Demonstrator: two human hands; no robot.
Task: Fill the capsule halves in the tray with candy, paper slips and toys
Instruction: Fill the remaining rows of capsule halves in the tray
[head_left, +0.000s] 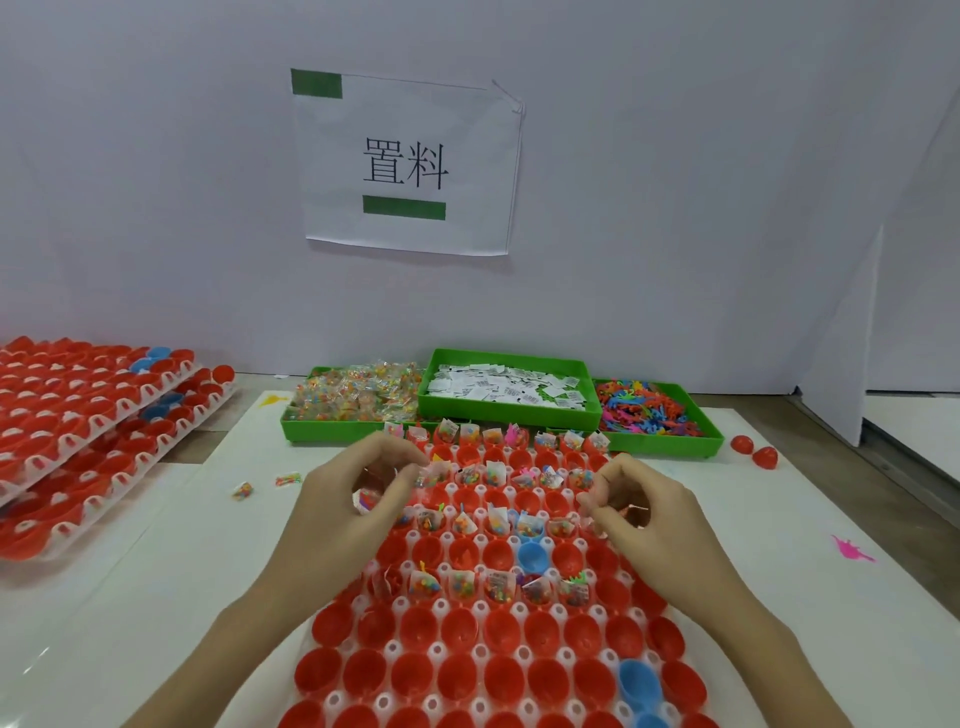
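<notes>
A person's two bare hands hover over a white plastic tray (441, 605) of red half-capsule cups (457, 675) lying on a white surface (156, 571). Alternate rows hold candy packets, paper slips and toys; the nearest rows are unfilled.

The left hand (358, 499) curls its grip around a small clear candy packet (368, 500) above the tray's left edge. The right hand (649, 514) pinches its fingertips together near the right edge; something thin and pale may be between them, but I cannot tell.

Behind the tray sit three green plastic bins: wrapped candy (358, 397), folded white paper slips (506, 387), and bright rubbery toys (649, 410).

Risks, as I judge them: a loosely pinched slip could miss its cup, and a forearm brushing the filled rows could knock contents out.
</notes>
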